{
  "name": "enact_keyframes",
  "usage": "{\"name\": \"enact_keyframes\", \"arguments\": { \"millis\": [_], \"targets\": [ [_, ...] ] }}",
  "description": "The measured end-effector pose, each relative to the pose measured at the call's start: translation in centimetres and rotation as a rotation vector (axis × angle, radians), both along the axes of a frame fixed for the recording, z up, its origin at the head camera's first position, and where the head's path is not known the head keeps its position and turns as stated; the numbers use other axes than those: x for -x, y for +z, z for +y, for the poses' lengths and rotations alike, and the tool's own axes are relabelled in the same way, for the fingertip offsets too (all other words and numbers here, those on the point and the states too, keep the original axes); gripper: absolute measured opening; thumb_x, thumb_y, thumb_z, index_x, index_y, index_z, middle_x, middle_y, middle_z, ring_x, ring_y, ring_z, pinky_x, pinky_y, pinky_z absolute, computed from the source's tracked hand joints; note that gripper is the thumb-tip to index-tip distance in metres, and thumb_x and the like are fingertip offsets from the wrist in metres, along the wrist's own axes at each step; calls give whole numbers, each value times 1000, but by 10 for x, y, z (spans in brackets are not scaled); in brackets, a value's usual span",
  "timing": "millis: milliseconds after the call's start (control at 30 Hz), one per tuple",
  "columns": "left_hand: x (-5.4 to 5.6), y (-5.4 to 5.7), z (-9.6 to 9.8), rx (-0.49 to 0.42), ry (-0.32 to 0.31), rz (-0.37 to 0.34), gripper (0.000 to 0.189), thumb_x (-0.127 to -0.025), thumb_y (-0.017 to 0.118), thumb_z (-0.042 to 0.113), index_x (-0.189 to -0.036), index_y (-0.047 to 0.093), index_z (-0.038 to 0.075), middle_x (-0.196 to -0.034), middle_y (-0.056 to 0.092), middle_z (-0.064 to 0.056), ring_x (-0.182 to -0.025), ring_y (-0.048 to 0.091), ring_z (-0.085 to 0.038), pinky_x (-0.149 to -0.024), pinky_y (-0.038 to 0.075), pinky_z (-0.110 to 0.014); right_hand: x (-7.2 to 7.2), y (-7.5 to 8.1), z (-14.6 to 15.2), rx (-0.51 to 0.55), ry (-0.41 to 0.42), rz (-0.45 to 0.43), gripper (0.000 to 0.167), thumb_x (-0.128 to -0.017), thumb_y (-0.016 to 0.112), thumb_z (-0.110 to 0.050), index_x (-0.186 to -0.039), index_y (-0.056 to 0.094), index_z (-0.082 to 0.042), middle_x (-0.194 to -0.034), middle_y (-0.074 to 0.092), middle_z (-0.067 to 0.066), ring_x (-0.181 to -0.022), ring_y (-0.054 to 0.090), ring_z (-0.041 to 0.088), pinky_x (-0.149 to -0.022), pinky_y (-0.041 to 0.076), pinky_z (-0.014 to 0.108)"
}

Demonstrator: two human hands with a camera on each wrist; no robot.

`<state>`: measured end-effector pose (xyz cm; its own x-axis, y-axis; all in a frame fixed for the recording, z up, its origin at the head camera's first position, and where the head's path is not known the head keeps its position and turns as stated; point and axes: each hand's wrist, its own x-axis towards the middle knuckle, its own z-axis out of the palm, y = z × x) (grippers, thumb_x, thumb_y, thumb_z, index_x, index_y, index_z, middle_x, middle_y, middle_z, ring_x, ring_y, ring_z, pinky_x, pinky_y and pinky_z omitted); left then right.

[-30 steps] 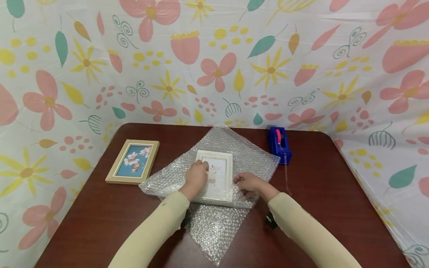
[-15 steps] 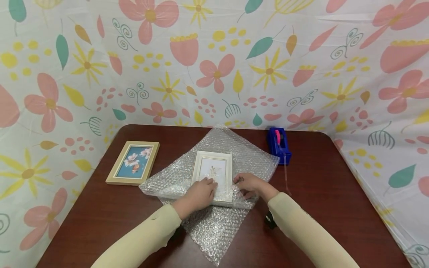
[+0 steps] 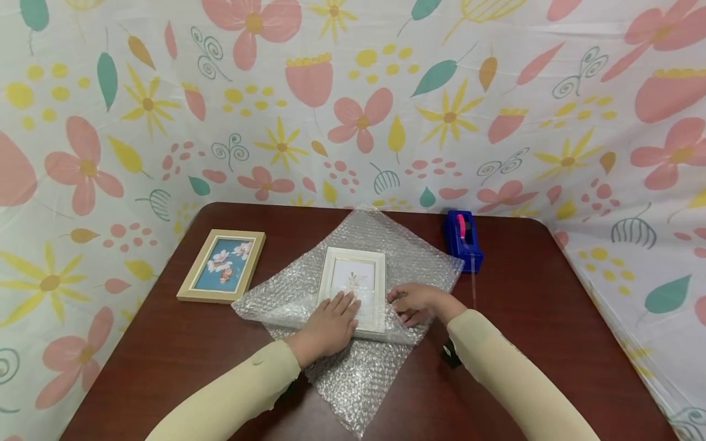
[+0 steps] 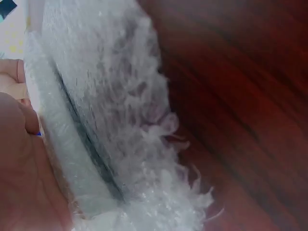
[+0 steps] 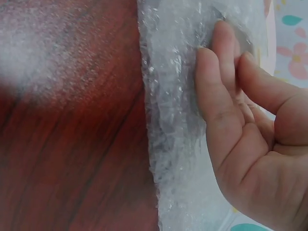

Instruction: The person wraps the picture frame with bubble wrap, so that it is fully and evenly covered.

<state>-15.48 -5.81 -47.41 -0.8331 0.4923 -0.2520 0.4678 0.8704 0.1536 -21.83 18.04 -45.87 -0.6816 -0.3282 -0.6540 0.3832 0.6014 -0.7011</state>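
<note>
No readable text, labels, brands, numbers or signs anywhere.

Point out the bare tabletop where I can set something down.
Right side: tabletop between the blue tape dispenser, right sleeve and right table edge. Left side: the patch nearer than the tan frame, bounded by the left sleeve and left table edge. Crowded: the middle, with bubble wrap, white frame, left hand and right hand.

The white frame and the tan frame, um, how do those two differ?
The white frame holds a pale print; the tan frame holds a blue picture with pale flowers.
The white frame lies on bubble wrap; the tan frame lies directly on the table.
The left hand covers part of the white frame; no hand touches the tan frame.
Both are rectangular and lie face up.
</note>
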Motion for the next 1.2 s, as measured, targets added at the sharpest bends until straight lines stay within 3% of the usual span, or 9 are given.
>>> {"name": "enact_keyframes", "arguments": {
  "millis": [200,367,467,600,700,867,1200],
  "targets": [
    [-1,-4,0,-8,-12,16,53,-112,31,32,-163,30,15,-172,25,-6,-161,23,-26,-131,25,-45,1,2,6,33,34,19,36,-105,51,-9,-137,51,6,-93,60,6,-77,63,13,-72,61,27],
    [-3,-5,4,-13,-25,19,54,-112,31,33,-163,29,16,-173,24,-5,-161,22,-26,-131,25,-45,7,10,26,88,29,134,46,-109,46,-20,-142,44,12,-115,67,23,-92,70,17,-87,63,37],
    [-3,-6,5,-4,-32,25,54,-112,31,35,-163,29,17,-173,24,-5,-161,22,-25,-131,25,-45,19,17,35,85,-52,327,46,-109,44,-19,-141,43,14,-125,63,33,-102,71,30,-92,62,43],
    [-3,-7,4,-1,-30,23,54,-112,30,35,-163,28,17,-173,23,-5,-161,22,-26,-131,24,-45,37,29,40,-38,-180,636,44,-109,46,-20,-143,46,9,-136,57,34,-121,61,43,-97,56,49],
    [-2,-7,3,-7,-23,23,54,-112,30,36,-163,28,16,-173,22,-5,-161,21,-26,-132,24,-45,51,35,43,-129,-212,753,47,-110,45,-23,-147,44,4,-147,51,30,-134,51,45,-108,47,56],
    [-2,-8,1,-22,-18,34,54,-112,32,36,-163,29,16,-173,24,-6,-161,22,-27,-131,25,-46,75,34,47,-179,-181,756,53,-111,42,-24,-156,34,3,-160,38,29,-149,35,46,-122,34,61],
    [1,-15,-1,-42,-14,55,54,-112,35,35,-163,30,16,-172,25,-6,-161,23,-27,-131,25,-47,108,12,46,-363,-54,628,60,-111,36,-22,-161,18,4,-166,24,31,-153,26,50,-127,24,60]
  ]
}}
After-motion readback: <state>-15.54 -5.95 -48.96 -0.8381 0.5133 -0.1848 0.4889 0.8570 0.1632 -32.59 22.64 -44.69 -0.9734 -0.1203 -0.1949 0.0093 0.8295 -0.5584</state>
